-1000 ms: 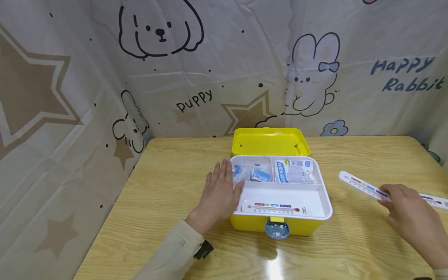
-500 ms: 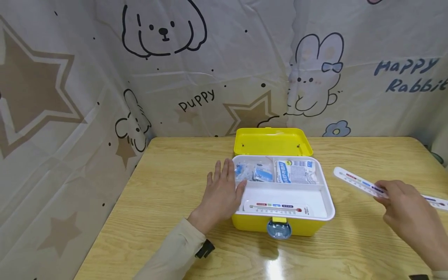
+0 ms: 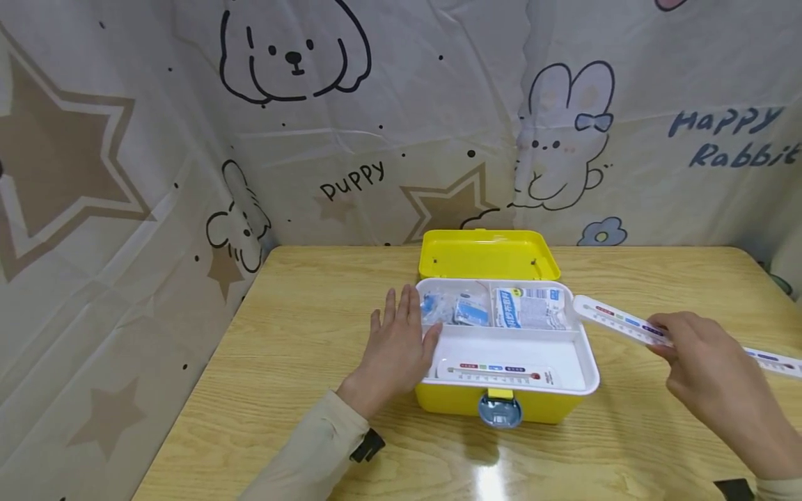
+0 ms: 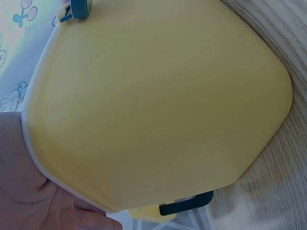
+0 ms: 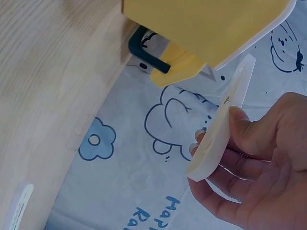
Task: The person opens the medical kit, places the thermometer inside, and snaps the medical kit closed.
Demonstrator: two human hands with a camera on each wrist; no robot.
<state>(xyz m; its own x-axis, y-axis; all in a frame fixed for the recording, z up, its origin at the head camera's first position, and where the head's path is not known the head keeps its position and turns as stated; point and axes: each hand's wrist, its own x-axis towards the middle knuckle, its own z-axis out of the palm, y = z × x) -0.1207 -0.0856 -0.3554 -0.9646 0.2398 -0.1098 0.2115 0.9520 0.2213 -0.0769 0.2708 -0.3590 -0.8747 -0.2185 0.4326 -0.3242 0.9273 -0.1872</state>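
Note:
My left hand (image 3: 396,351) rests with straight fingers against the left rim of a yellow first-aid box (image 3: 539,409). A white tray (image 3: 495,343) fills the top of the box. In its front compartment lies a flat white thermometer (image 3: 495,372). To the right of the box, my right hand (image 3: 720,383) pinches a second flat thermometer (image 3: 617,321) between thumb and fingers. That one's far end is by the box's right rim; its white back (image 5: 216,139) shows in the right wrist view. A third thermometer (image 3: 777,362) lies on the table, partly hidden behind the right hand.
Behind the box its yellow lid (image 3: 489,256) hangs open. The tray's back compartments hold small blue-and-white packets (image 3: 470,310) and a gauze packet (image 3: 532,307). A grey-blue latch (image 3: 500,412) sits at the front. A printed curtain (image 3: 351,139) borders the wooden table (image 3: 313,313).
My right hand has moved left with its thermometer, bringing the far end up to the box's right rim. The left hand stays against the box.

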